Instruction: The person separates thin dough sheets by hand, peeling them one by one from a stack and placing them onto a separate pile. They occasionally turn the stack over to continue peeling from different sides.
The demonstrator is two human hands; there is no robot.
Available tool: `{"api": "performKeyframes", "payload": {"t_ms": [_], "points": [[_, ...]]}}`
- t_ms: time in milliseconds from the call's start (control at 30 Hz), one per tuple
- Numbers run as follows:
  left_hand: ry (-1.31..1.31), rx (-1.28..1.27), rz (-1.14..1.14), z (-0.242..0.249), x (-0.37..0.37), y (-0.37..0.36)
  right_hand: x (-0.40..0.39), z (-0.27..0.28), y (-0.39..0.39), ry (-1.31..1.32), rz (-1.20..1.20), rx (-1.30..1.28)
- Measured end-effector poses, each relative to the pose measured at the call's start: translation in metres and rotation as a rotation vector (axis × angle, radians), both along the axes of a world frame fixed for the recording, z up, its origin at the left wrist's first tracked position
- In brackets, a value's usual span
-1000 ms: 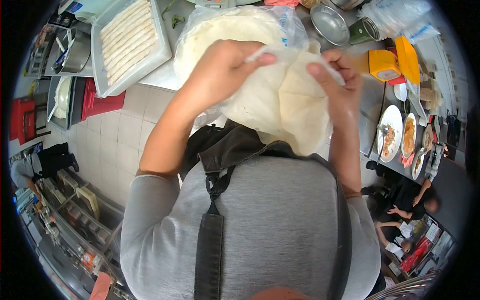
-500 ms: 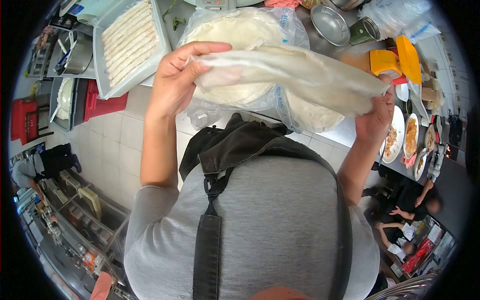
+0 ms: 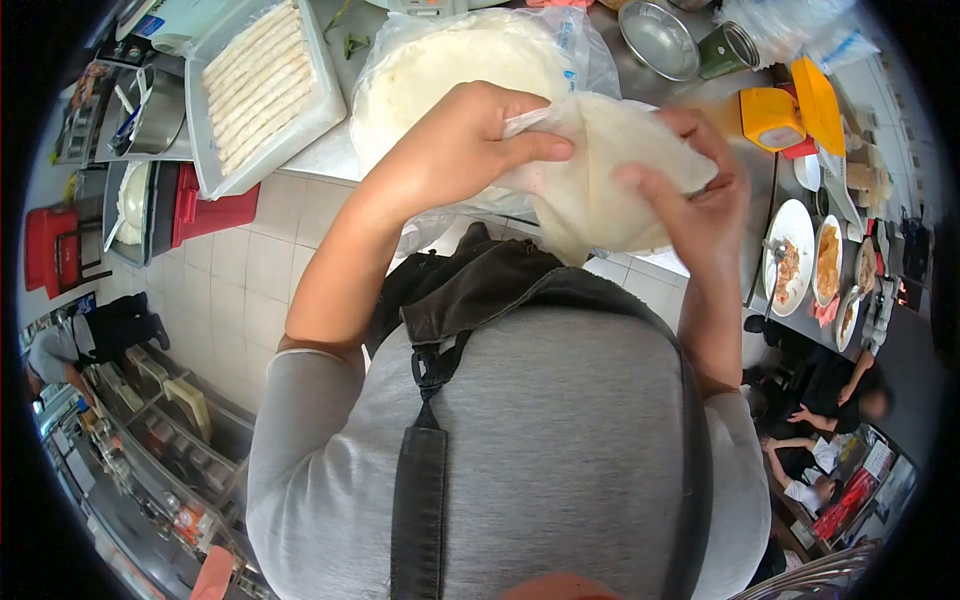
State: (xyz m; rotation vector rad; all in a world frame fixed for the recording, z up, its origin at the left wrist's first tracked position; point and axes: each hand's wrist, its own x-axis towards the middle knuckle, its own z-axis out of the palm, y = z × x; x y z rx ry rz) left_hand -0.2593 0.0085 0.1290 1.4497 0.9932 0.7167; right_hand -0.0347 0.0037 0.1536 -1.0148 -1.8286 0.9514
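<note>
A thin, pale dough wrapper [image 3: 590, 165] hangs folded between my two hands, over the near edge of the counter. My left hand [image 3: 470, 150] pinches its left side between thumb and fingers. On the right side, my right hand [image 3: 705, 195] grips it, the thumb in front and the fingers behind, slightly blurred. Behind them lies a stack of round dough wrappers [image 3: 450, 65] on a clear plastic bag [image 3: 590, 55]. The held wrapper and my hands hide part of that stack.
At left, a white tray [image 3: 335, 105] holds several rows of long pale rolls [image 3: 260, 85]. A metal bowl [image 3: 658, 40], an open green can [image 3: 728, 50] and a yellow container [image 3: 772, 118] stand at right. Plates of food [image 3: 790, 215] line the right counter. Other people [image 3: 815, 410] are lower right.
My hands have come closer together, the left moving right and the right moving left. The wrapper, stretched wide before, now hangs folded and bunched between them.
</note>
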Motion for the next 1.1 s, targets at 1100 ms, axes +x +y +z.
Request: {"api": "performKeyframes", "payload": {"t_ms": [1100], "points": [[-0.875, -0.237, 0.373, -0.041, -0.089, 0.029, 0.171, -0.032, -0.018, 0.71, -0.693, -0.451]]}}
